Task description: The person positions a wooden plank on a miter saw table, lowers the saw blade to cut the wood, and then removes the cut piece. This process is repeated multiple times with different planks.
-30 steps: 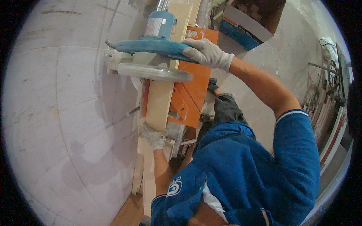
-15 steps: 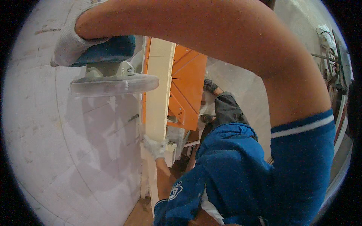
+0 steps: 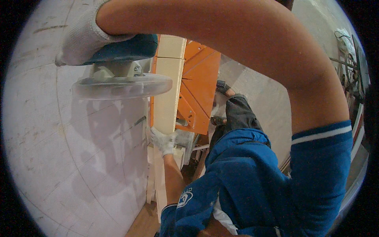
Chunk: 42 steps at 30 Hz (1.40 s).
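Observation:
My right arm reaches across the upper part of the view. The white-gloved right hand [image 3: 81,41] is closed on the teal top of a miter saw [image 3: 124,49]. Below that grip hangs the saw's round, clear blade guard [image 3: 122,87]; the blade itself cannot be made out. A long cream board [image 3: 166,91] lies on the orange saw table [image 3: 201,89], with a thin dark line across its far part. My gloved left hand [image 3: 164,141] grips the near part of the board, its fingers over the edges.
A pale wall-like surface [image 3: 98,158] with marks and shadows fills the left side. Beside the left forearm, more cream wood pieces [image 3: 178,156] show. My legs [image 3: 242,112] stand right of the orange table. Tangled rods and cables [image 3: 347,69] lie at the far right.
The saw's top and guard have shifted slightly right. My left hand sits a little farther up along the board. The dark line across the board shows more clearly.

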{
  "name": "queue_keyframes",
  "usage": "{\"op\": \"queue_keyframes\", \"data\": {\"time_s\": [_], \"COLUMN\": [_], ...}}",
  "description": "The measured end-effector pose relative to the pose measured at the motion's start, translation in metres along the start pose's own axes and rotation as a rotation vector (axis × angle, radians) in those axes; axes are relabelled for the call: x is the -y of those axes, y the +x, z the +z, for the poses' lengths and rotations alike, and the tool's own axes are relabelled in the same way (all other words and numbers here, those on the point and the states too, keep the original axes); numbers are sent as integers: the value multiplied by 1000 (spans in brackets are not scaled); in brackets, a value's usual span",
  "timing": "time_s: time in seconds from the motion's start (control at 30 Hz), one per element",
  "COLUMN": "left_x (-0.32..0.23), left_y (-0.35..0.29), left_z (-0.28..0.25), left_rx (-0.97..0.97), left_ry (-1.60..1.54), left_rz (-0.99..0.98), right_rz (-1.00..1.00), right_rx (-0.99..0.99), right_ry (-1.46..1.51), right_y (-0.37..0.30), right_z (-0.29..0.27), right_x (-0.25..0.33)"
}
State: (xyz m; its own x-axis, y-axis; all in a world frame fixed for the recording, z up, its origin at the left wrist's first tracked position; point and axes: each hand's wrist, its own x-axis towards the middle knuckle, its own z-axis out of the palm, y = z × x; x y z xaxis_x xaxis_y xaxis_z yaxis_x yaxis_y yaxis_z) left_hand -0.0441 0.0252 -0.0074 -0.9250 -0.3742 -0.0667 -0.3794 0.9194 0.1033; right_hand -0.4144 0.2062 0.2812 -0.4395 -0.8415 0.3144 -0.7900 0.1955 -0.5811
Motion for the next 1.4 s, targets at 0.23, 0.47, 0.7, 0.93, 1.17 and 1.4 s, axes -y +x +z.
{"op": "queue_keyframes", "data": {"time_s": [0.23, 0.47, 0.7, 0.93, 1.17, 1.4], "left_x": [20, 14, 9, 11, 19, 24], "left_y": [-13, -9, -9, -9, -9, -9], "left_z": [6, 4, 3, 3, 5, 6], "left_rx": [86, 48, 28, 78, 95, 0], "left_ry": [-99, -79, -104, -95, -43, -34], "left_rz": [-112, -55, -84, -111, -84, 27], "right_rz": [2, -44, -164, -240, 206, 619], "right_rx": [14, -26, -13, -21, -177, -45], "right_ry": [21, -20, -221, -251, 69, 306], "right_y": [-2, 32, 100, 57, -77, -220], "right_z": [-4, 11, 24, 18, 22, 86], "right_x": [-1, -20, -45, -40, -9, -31]}}
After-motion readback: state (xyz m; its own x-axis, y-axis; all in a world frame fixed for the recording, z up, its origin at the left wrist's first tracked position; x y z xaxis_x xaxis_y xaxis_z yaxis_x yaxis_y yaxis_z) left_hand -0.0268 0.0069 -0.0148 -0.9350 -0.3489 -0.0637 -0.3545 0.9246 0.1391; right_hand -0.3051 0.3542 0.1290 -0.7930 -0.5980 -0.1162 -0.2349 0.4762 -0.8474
